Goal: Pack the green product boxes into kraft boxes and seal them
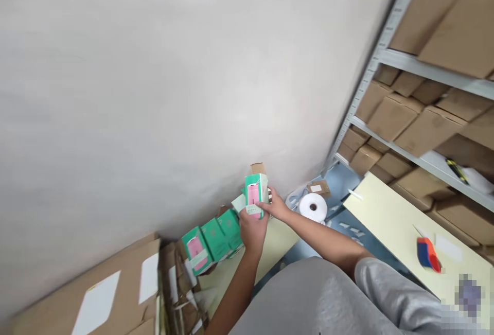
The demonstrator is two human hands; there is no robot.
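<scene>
A small green and white box (253, 191) with a pink picture on its front is held up between both hands. My left hand (253, 229) grips it from below, fingers wrapped round its lower end. At its right side my right hand (276, 205) is closed on it, with the thumb across the lower front. Just left of the hands, a row of similar green boxes (216, 237) stands on a pale table (280, 237). An open brown carton flap (257, 168) shows behind the held box.
Large cartons (116, 288) with white labels fill the lower left. A white roll (313, 207) lies right of the hands. A second pale table (389, 206) bears a red and blue tape dispenser (427, 254). Metal shelves (409, 62) with brown boxes stand at right, beside a white wall (173, 83).
</scene>
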